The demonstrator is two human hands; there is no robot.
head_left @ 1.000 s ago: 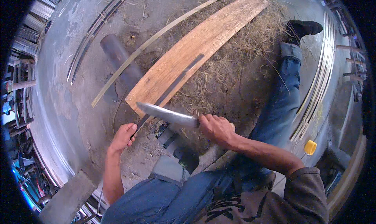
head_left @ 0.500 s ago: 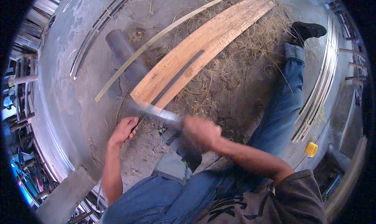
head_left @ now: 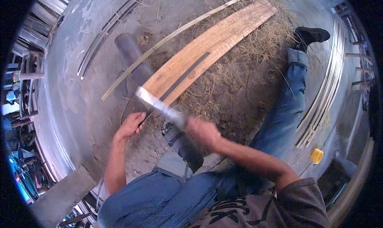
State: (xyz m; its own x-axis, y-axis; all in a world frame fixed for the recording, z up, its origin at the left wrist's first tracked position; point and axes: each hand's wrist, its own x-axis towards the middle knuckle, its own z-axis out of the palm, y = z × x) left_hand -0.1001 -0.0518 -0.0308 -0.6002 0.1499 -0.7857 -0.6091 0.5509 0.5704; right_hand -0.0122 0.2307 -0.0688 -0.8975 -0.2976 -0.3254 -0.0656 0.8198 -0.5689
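Note:
My right hand (head_left: 202, 133) is wrapped round the handle of a large knife (head_left: 157, 105), smeared by motion. Its broad bright blade points left, across a thin dark strip (head_left: 185, 75) at the near end of a wooden plank (head_left: 191, 52). Whether the edge touches the strip is too blurred to tell. My left hand (head_left: 131, 125) pinches the near end of that strip between thumb and fingers, just off the plank. From there the strip runs up along the plank's surface. The near part of the plank lies over a dark round log (head_left: 129, 52).
A long pale strip (head_left: 171, 34) crosses the log left of the plank. More dark strips (head_left: 105, 32) lie at the far left. Fibrous shavings (head_left: 251, 48) cover the ground. Right of my outstretched leg are bundled pale strips (head_left: 328, 84) and a yellow cap-like object (head_left: 316, 156).
The view has shifted slightly. The knife blade has risen a little in the picture and looks less blurred. My left hand keeps its pinch on the strip, slightly higher in the picture.

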